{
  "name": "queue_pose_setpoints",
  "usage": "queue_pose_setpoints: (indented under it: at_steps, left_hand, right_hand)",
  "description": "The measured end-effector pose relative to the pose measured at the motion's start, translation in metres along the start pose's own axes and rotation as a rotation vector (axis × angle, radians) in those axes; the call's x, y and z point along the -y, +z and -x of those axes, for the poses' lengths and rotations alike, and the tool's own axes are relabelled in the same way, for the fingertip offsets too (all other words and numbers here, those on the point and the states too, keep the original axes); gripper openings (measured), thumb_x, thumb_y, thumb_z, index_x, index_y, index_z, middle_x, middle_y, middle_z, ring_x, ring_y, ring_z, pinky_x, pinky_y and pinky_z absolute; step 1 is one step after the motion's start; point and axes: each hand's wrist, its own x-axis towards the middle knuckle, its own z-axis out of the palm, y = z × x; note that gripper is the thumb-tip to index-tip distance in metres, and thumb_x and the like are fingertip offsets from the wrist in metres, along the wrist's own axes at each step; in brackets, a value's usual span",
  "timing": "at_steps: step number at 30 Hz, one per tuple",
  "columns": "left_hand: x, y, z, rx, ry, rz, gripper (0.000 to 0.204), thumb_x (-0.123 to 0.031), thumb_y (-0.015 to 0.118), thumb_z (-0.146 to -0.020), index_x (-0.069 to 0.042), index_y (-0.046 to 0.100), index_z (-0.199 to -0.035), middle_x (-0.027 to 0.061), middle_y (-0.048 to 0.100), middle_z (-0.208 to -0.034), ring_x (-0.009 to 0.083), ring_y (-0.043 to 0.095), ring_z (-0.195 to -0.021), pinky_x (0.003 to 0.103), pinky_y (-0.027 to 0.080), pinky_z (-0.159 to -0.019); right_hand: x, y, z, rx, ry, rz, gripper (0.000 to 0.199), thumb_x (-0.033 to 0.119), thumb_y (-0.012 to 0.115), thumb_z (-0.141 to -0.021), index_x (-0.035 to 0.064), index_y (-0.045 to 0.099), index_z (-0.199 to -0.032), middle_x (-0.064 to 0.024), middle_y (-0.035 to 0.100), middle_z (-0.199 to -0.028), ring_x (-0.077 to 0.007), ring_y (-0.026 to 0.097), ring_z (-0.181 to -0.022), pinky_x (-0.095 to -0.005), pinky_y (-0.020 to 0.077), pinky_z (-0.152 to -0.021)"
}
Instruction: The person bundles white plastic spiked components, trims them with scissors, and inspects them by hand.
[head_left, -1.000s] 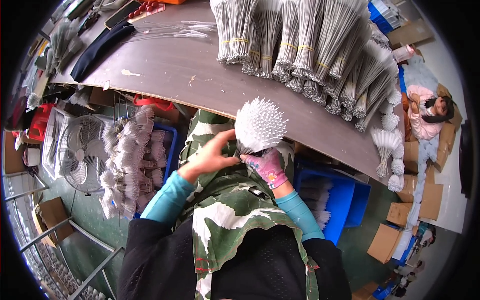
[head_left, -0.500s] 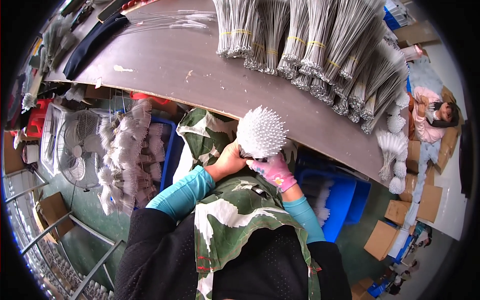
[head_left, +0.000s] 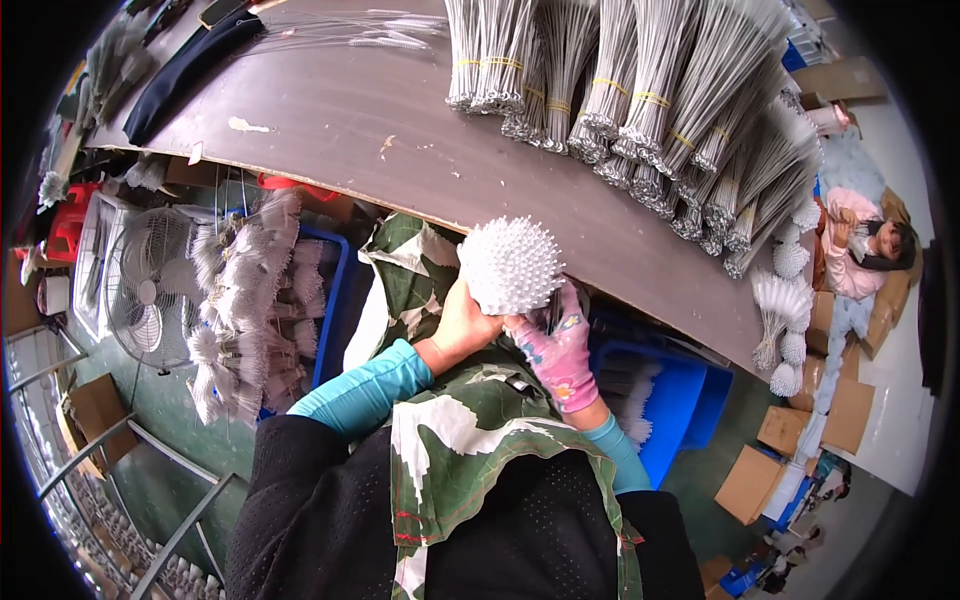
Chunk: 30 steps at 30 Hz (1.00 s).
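Note:
A bundle of thin wire brushes (head_left: 512, 266) faces me with its round white bristle ends up, just off the table's near edge. My bare left hand (head_left: 463, 325) is closed around its left side. On the other side, my right hand (head_left: 560, 355), in a pink flowered glove, has its thumb and fingers about the wires below the white head. The lower stems are mostly hidden by the hands. A camouflage apron (head_left: 460, 430) lies under both hands.
Several banded wire bundles (head_left: 610, 100) lie on the brown table (head_left: 330, 110), with loose brushes (head_left: 390, 40) farther left. Blue bins (head_left: 690, 400) stand below right. White brush bundles (head_left: 250, 290) and a fan (head_left: 150, 290) are at left. A person (head_left: 860, 245) sits at far right.
The brush bundle has shifted slightly left, and its white end is turned more toward me. My right hand has its fingers raised higher along the bundle's side. The left hand stays on it.

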Motion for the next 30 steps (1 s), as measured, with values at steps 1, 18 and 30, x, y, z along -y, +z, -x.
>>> queue_pose_setpoints:
  at_steps: [1, 18, 30]
  left_hand:
    - [-0.001, -0.002, -0.001, 0.038, -0.026, 0.002, 0.058, -0.013, 0.074, -0.076, 0.000, 0.049, -0.127, 0.0146, 0.059, -0.123, 0.0245, 0.057, -0.114, 0.036, 0.043, -0.098]
    - [0.010, -0.032, -0.019, 0.321, 0.024, 0.248, 0.063, -0.006, 0.065, -0.086, -0.005, 0.035, -0.141, 0.0080, 0.048, -0.138, 0.0209, 0.046, -0.126, 0.037, 0.035, -0.108]
    - [0.019, -0.029, -0.014, 0.370, -0.041, 0.060, 0.055, -0.023, 0.070, -0.082, -0.012, 0.051, -0.133, 0.0096, 0.049, -0.137, 0.0296, 0.040, -0.129, 0.042, 0.024, -0.112]
  right_hand:
    - [0.000, 0.003, 0.001, -0.019, -0.034, 0.040, 0.071, 0.001, 0.073, -0.078, -0.0009, 0.034, -0.137, -0.0085, 0.056, -0.121, -0.0145, 0.058, -0.101, -0.0272, 0.0473, -0.087]
    - [0.034, -0.027, -0.037, -0.018, 0.016, 0.074, 0.012, -0.001, 0.062, -0.088, 0.0021, 0.061, -0.100, 0.0004, 0.061, -0.087, -0.0065, 0.056, -0.074, -0.0209, 0.0468, -0.067]
    - [0.046, -0.027, -0.051, 0.084, -0.054, 0.327, 0.011, 0.001, 0.064, -0.086, 0.0013, 0.061, -0.096, 0.0004, 0.062, -0.081, -0.0055, 0.055, -0.070, -0.0216, 0.0466, -0.065]
